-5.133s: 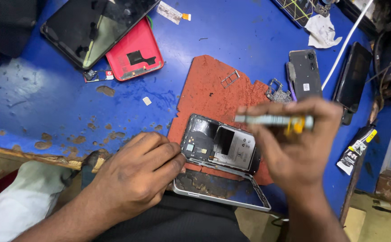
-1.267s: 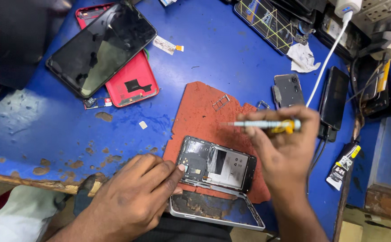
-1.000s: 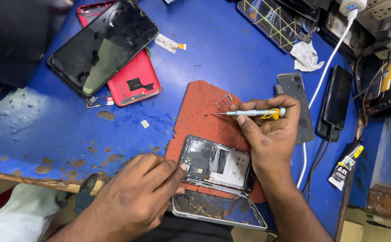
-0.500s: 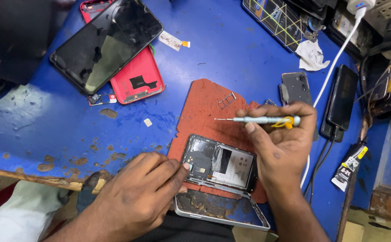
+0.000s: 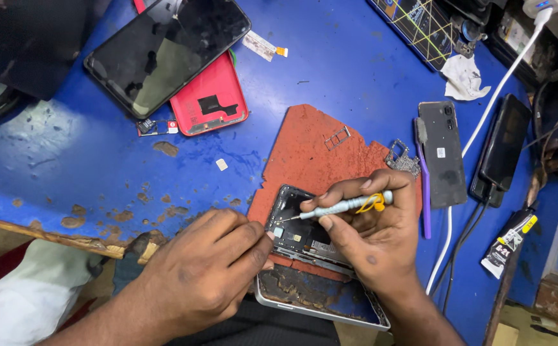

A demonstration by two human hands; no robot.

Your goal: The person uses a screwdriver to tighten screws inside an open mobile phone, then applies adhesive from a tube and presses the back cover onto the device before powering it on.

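At the near edge of the blue workbench (image 5: 355,57), an opened phone (image 5: 301,234) lies on a red mat (image 5: 311,144), its long axis running from upper left to lower right. The right hand (image 5: 372,237) pinches a small screwdriver (image 5: 336,207); the shaft points left and slightly down, tip meeting the phone's interior. The left hand (image 5: 205,272), fingers curled, steadies the phone's left edge. The right hand is nearer the contact point.

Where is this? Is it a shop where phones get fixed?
Probably, yes: a phone repair bench. The right hand holds a small screwdriver over an opened phone, the left hand steadies it, and more phones lie on the blue table.
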